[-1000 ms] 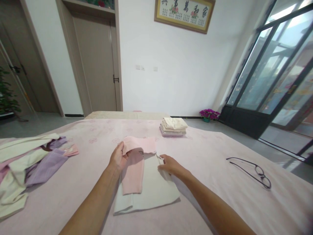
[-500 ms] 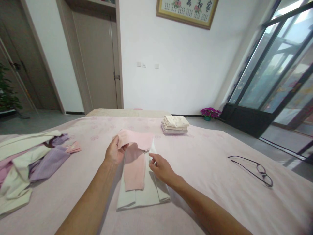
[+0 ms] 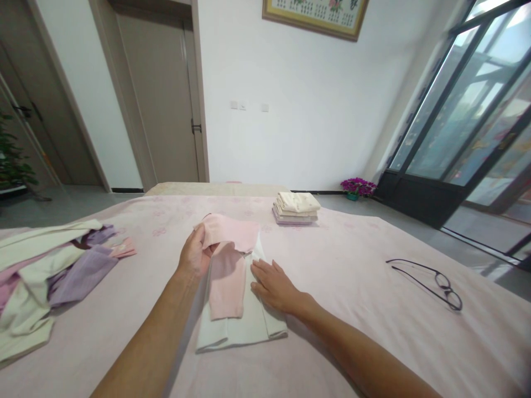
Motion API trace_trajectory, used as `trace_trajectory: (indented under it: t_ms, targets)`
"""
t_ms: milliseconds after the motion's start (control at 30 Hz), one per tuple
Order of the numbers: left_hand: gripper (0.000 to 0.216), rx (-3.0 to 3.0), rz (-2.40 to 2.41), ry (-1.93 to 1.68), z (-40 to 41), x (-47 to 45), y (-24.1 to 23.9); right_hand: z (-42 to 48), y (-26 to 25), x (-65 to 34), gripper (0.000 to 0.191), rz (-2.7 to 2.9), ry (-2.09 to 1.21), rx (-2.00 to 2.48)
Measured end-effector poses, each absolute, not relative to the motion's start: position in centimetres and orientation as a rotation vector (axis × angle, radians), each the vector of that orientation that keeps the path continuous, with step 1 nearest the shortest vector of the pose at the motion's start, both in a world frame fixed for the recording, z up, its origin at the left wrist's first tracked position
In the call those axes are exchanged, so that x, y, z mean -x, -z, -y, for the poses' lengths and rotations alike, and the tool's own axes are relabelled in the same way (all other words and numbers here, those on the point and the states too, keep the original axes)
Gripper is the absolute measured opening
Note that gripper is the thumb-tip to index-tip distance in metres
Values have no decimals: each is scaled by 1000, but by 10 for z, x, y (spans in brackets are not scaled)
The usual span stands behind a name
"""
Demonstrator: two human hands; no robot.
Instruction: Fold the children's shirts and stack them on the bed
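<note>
A pale cream and pink garment [image 3: 244,331], partly folded, lies in front of me on the bedspread. My left hand [image 3: 194,251] is closed on the edge of its pink sleeve part [image 3: 227,290], lifting the upper portion off the bed. Some of the left fingers are hidden beneath the cloth. My right hand [image 3: 274,284] lies flat on the cream right side of the garment, fingers stretched out and pressing lightly on the fabric.
Loose clothes [image 3: 78,276] in cream, purple and pink lie heaped at the left. A neat stack of folded clothes [image 3: 296,209] sits toward the far edge of the pink bedspread [image 3: 340,265]. Eyeglasses [image 3: 443,287] rest at the right.
My right hand has gone from curled fingers at the garment's edge to lying flat on it. The left hand still holds the pink cloth, nearly unmoved.
</note>
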State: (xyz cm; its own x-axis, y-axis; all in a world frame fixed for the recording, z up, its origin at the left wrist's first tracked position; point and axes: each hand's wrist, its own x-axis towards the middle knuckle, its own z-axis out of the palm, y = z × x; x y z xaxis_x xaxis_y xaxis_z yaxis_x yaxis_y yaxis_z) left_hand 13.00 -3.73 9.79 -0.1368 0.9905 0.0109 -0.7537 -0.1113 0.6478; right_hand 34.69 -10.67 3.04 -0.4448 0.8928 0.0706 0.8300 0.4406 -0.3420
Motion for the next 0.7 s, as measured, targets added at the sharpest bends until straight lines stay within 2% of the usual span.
trace_trajectory:
  t_ms: [100, 267, 367, 533, 600, 700]
  targets:
    - [26, -573, -585, -1622, 41, -133, -102, 88, -35, -349, 49, 2435, -399, 1497]
    - [28, -770, -622, -1621, 51, -138, -109, 65, -24, -345, 56, 2388, -383, 1491]
    - [31, -991, -689, -1586, 60, -142, -112, 53, -14, -347, 46, 2332, -452, 1372]
    - [13, -1365, -938, -1391, 76, -157, -113, 19, -16, -365, 32, 1624, -868, 1450]
    - [10, -1563, -1006, -1278, 85, -167, -111, 2, -26, -372, 34, 1350, -1022, 1454]
    - [10, -1897, -1033, -1118, 99, -182, -104, -19, -43, -378, 37, 1241, -1143, 1397]
